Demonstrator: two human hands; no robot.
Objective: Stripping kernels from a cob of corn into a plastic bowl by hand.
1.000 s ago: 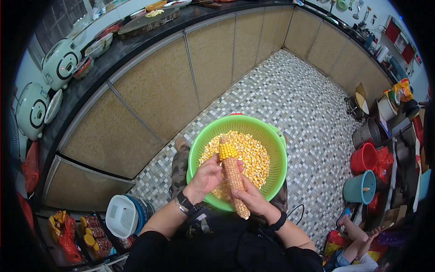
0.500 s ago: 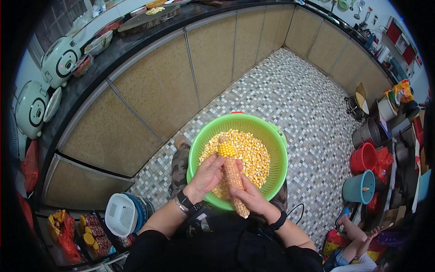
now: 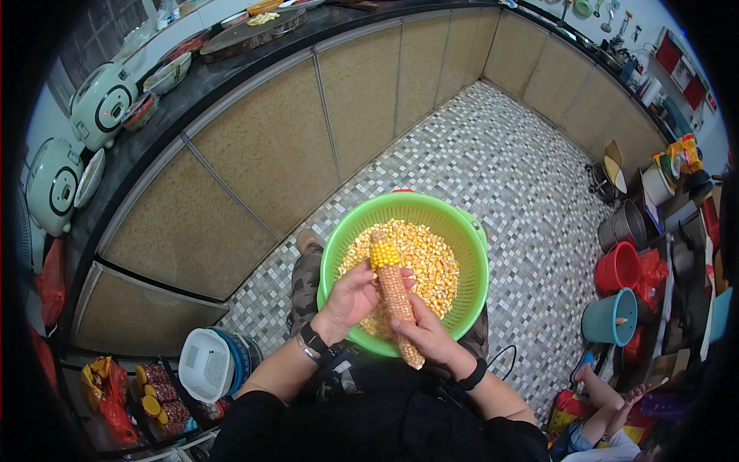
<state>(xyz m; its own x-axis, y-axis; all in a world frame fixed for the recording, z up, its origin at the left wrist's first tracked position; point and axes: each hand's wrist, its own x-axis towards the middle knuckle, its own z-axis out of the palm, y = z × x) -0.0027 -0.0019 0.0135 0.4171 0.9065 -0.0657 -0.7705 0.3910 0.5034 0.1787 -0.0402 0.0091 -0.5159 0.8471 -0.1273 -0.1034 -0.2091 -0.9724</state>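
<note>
Mostly stripped, tapered corn cob (image 3: 396, 296) is over the open round green plastic colander (image 3: 472, 285), long axis running away from the torso and slightly left; the end with the remaining band of yellow kernels points away, the bare narrow end points back toward the person and slightly right. Left hand (image 3: 349, 294) grasps the cob just below the kernel band, right hand (image 3: 423, 331) is wrapped on the bare lower half, 2-hand hold. Colander has a broad bed of loose yellow-white corn kernels (image 3: 433, 266); at right, 1 round teal plastic bucket (image 3: 599, 327) contains a small pale-orange item, too small to identify.
</note>
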